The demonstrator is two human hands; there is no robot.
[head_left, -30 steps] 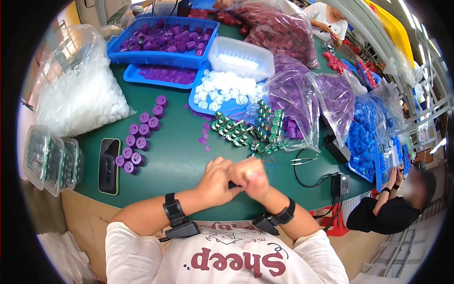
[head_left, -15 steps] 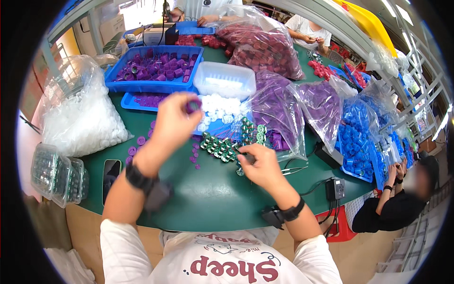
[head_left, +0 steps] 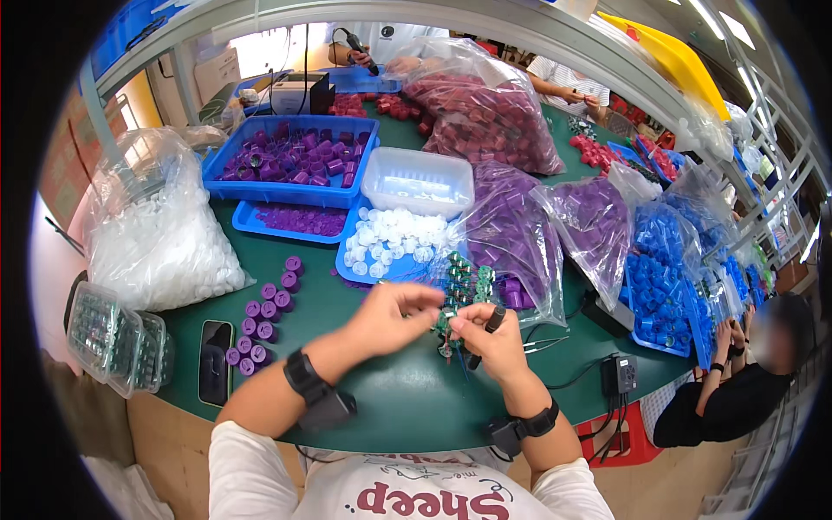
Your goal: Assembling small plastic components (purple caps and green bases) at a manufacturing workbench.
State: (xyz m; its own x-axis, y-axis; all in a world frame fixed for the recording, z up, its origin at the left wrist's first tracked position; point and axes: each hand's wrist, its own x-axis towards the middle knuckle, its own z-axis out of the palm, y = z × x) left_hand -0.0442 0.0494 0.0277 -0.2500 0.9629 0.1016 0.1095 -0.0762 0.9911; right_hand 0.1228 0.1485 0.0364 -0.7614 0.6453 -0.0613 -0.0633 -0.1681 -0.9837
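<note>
My right hand [head_left: 492,347] is closed around a black pen-shaped tool [head_left: 496,319] that slants through the fingers. Its thumb and fingertip pinch at the edge of a cluster of small green circuit boards [head_left: 464,282] with thin wires; whether one board is held is hard to make out. My left hand [head_left: 390,319], slightly blurred, reaches in from the left beside the boards. Its fingers and thumb are apart, and I see nothing between them. Purple round caps [head_left: 269,309] stand in rows on the green table, left of my left forearm.
Beyond my hands are a blue tray of clear discs [head_left: 379,270], a translucent box [head_left: 418,204] and a blue bin of purple caps [head_left: 212,186]. Bags of white [head_left: 173,251], purple [head_left: 511,217] and red parts [head_left: 485,113] surround them. A phone [head_left: 215,362] lies left. Co-workers sit nearby.
My left hand has moved right and toward me, to the boards; the purple cap it held no longer shows in it. My right hand has shifted slightly right and nearer. The view has tilted.
</note>
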